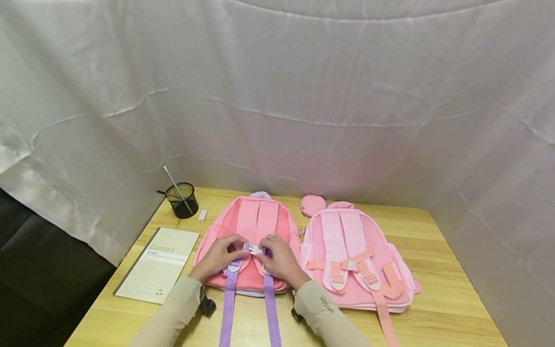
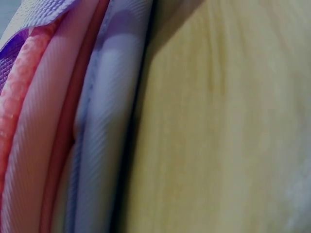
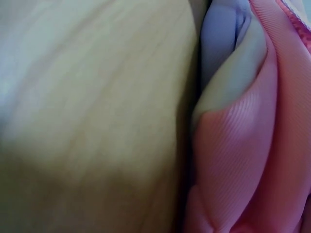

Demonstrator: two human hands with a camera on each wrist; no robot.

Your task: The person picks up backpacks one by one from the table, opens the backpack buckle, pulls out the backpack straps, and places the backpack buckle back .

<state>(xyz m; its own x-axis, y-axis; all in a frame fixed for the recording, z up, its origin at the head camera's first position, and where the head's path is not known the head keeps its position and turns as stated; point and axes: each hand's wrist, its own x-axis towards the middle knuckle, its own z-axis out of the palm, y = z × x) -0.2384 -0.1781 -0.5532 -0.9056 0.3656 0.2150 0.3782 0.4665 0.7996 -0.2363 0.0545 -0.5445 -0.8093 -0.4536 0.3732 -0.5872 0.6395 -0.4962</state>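
Note:
A coral-pink backpack (image 1: 284, 219) lies on the table with its shoulder straps facing up. Above its straps, a white plastic side-release buckle (image 1: 253, 249) on purple webbing is held between both hands. My left hand (image 1: 222, 255) pinches the buckle's left end with thumb and fingers. On the other side, my right hand (image 1: 281, 258) pinches its right end. Whether the two halves are fully locked cannot be seen. Two purple webbing straps (image 1: 229, 308) hang toward the front edge. The wrist views show the backpack's side (image 2: 36, 131) and side pocket (image 3: 238, 150), but no fingers.
A lighter pink backpack (image 1: 314, 284) with an orange-strapped buckle (image 1: 349, 265) lies at the right. Behind it sits a round pink pouch (image 1: 313, 205). To the left are a notebook (image 1: 151, 270), an eraser (image 1: 202, 215) and a black mesh pen holder (image 1: 184, 208). Grey curtains (image 1: 277, 120) surround the table.

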